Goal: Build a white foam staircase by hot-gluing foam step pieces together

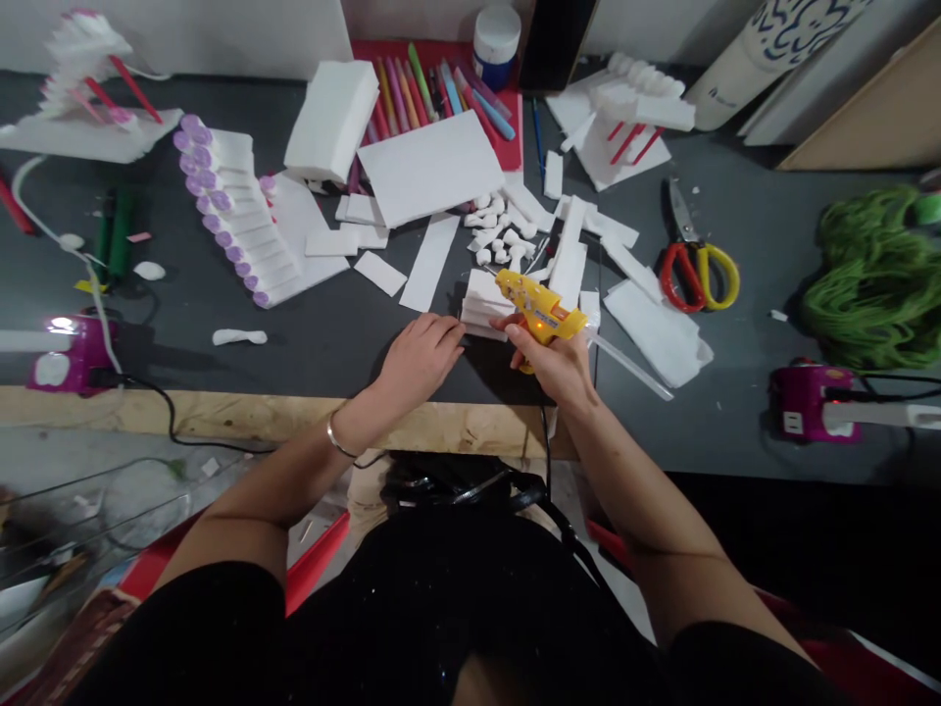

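My right hand (560,365) is wrapped round the handle of a yellow hot glue gun (542,306). A clear glue stick (632,365) sticks out behind it, and its nozzle points away to the upper left. Beneath the gun lie several layered white foam strips (481,299), partly hidden by it. My left hand (422,355) rests low on the table with its fingers bunched together. Its fingertips pinch the left end of the foam strips; the thumb is mostly hidden. Small white rolled pieces (500,230) are heaped just beyond the strips.
A white stepped model with purple discs (235,216) stands left. Scissors (691,265), green yarn (874,279) and a purple power socket (813,402) are right. Markers (412,93), a foam block (330,118) and another model (632,113) sit behind. The gun's cord (546,441) hangs over the wooden edge (250,417).
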### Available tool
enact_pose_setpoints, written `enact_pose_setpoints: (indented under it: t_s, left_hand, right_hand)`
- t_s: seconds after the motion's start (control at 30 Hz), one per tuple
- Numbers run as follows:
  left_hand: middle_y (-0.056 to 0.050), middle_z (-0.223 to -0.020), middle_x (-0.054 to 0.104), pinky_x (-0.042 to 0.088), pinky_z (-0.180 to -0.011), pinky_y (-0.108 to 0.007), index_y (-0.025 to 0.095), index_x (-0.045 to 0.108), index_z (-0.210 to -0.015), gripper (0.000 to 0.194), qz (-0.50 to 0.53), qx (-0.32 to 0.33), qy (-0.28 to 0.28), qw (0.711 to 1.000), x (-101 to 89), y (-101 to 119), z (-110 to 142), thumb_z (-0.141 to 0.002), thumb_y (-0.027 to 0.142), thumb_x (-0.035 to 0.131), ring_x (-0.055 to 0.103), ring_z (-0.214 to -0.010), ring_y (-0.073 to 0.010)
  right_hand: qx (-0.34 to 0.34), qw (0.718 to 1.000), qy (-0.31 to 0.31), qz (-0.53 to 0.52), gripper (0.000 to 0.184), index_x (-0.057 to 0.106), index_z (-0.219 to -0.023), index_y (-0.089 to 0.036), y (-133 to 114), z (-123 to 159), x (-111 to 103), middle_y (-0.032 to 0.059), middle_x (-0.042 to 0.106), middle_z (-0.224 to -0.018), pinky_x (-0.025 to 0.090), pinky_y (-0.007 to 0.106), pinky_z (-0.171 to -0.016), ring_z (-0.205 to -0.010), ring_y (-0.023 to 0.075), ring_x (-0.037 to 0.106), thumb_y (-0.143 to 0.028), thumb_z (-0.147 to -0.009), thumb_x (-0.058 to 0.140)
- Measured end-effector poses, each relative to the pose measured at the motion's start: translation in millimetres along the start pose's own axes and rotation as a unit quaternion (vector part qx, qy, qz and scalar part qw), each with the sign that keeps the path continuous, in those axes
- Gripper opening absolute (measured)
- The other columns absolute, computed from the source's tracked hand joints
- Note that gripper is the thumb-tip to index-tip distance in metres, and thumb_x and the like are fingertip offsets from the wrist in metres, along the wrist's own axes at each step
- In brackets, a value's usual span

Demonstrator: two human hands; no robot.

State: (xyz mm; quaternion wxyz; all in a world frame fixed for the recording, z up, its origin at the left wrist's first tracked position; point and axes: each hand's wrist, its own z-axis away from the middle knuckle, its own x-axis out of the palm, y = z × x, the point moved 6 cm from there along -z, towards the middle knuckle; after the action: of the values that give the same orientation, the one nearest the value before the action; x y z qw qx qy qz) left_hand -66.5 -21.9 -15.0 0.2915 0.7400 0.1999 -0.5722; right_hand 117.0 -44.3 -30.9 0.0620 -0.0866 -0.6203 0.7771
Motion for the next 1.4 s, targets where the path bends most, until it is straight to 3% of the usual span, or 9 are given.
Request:
enact_pose_setpoints:
  t_s: [0.2,0.37,0.6,0.93,1.03,1.13,1.27,1.4]
  left_hand:
    - [-0.020,-0.113,0.076,0.059,-0.094,-0.044,0.005,0.071,-0.125,0.032,-0.019,0.001,-0.004,1.000,5.4,4,-3,-0.107,0.021,0.051,0.069,-0.108,-0.0301]
    - [-0.019,-0.113,0.074,0.060,-0.093,-0.039,0.004,0.069,-0.130,0.033,-0.024,-0.021,0.008,0.999,6.9,5,-4,-0.107,0.022,0.052,0.068,-0.109,-0.0284]
    - [-0.022,-0.113,0.073,0.060,-0.092,-0.041,0.000,0.067,-0.131,0.036,-0.024,-0.024,-0.004,0.999,5.7,7,-3,-0.106,0.021,0.053,0.067,-0.109,-0.0309]
    - [-0.017,-0.112,0.075,0.059,-0.095,-0.039,0.006,0.068,-0.128,0.033,-0.023,-0.013,0.020,0.999,0.9,5,1,-0.108,0.025,0.052,0.069,-0.108,-0.0277]
    - [-0.015,-0.109,0.076,0.058,-0.092,-0.036,0.011,0.072,-0.119,0.029,-0.001,-0.040,0.047,0.998,-15.5,-13,5,-0.109,0.022,0.047,0.070,-0.104,-0.0254]
    - [-0.013,-0.117,0.076,0.056,-0.096,-0.039,0.017,0.073,-0.118,0.032,-0.013,-0.101,0.068,0.992,-36.0,-53,6,-0.105,0.013,0.043,0.068,-0.110,-0.0262]
    - [-0.011,-0.151,0.064,0.051,-0.105,-0.050,0.027,0.064,-0.139,0.051,-0.023,-0.114,-0.005,0.993,-42.0,-103,-4,-0.098,0.005,0.044,0.058,-0.135,-0.0326]
    - [-0.016,-0.147,0.066,0.049,-0.099,-0.051,0.022,0.061,-0.144,0.051,-0.044,-0.091,-0.104,0.989,-32.6,-126,-11,-0.099,0.008,0.041,0.058,-0.131,-0.0355]
  right_hand:
    - [-0.015,1.000,0.017,-0.010,0.042,0.073,-0.088,-0.023,0,3,-2,0.0039,0.081,-0.095,0.052,0.024,-0.043,-0.053,0.0089,0.059,-0.062,-0.077,0.084]
    - [0.001,1.000,0.011,-0.010,0.049,0.073,-0.089,-0.023,3,1,-2,0.0057,0.080,-0.094,0.054,0.025,-0.044,-0.065,0.0138,0.067,-0.068,-0.073,0.083]
    - [0.007,1.000,0.003,0.002,0.040,0.074,-0.091,-0.021,8,-2,0,0.0044,0.079,-0.093,0.051,0.025,-0.043,-0.049,0.0065,0.053,-0.057,-0.075,0.083]
    - [0.017,0.999,0.001,0.043,0.035,0.073,-0.088,-0.021,15,0,0,0.0065,0.079,-0.089,0.053,0.028,-0.043,-0.050,0.0094,0.054,-0.052,-0.076,0.080]
    - [0.000,0.999,0.001,0.035,0.033,0.072,-0.089,-0.021,16,-1,1,0.0072,0.078,-0.091,0.052,0.027,-0.042,-0.053,0.0105,0.056,-0.052,-0.079,0.080]
    - [-0.003,1.000,0.009,0.025,0.036,0.072,-0.087,-0.020,14,-1,1,0.0087,0.078,-0.091,0.051,0.026,-0.041,-0.056,0.0125,0.059,-0.053,-0.077,0.082]
    - [0.007,1.000,0.005,0.024,0.039,0.074,-0.086,-0.020,10,0,1,0.0078,0.079,-0.090,0.052,0.025,-0.041,-0.053,0.0100,0.056,-0.055,-0.073,0.083]
    - [0.011,1.000,0.005,0.022,0.039,0.074,-0.086,-0.020,10,-1,0,0.0061,0.078,-0.087,0.051,0.024,-0.040,-0.050,0.0086,0.053,-0.055,-0.072,0.084]
